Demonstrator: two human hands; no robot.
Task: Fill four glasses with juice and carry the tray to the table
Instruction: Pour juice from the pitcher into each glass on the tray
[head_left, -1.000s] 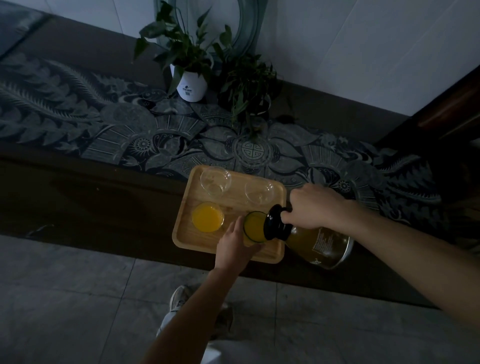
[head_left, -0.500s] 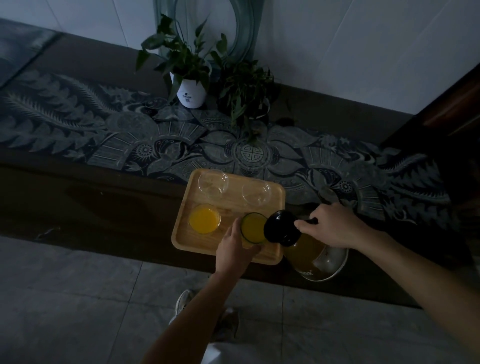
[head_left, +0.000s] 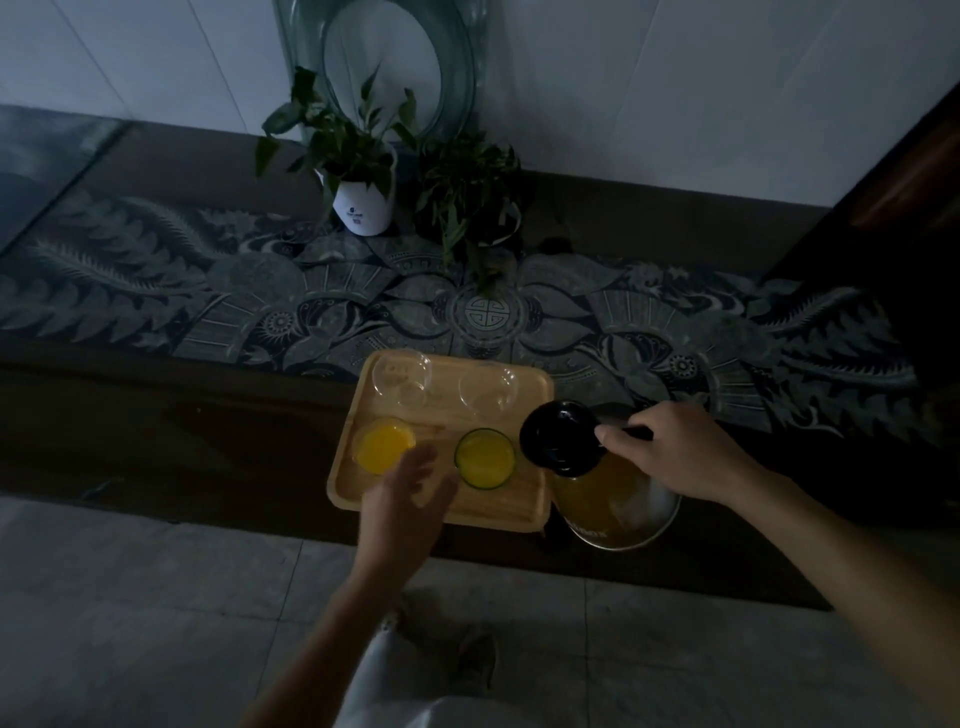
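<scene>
Two glasses are filled: the near-left glass (head_left: 383, 448) and near-right glass (head_left: 484, 459) hold juice just beyond the left hand (head_left: 406, 500), which hovers released over the wooden tray (head_left: 524, 506). The right hand (head_left: 675, 451) grasps the juice jug (head_left: 597, 470) by its handle. Next, likely tip it into the far glasses (head_left: 489, 390).

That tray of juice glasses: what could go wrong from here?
The wooden tray seems to sit at the counter's front edge; a bump might tip it off. The left hand hovers beside the two full glasses and could knock one. The jug also stands near the edge.
</scene>
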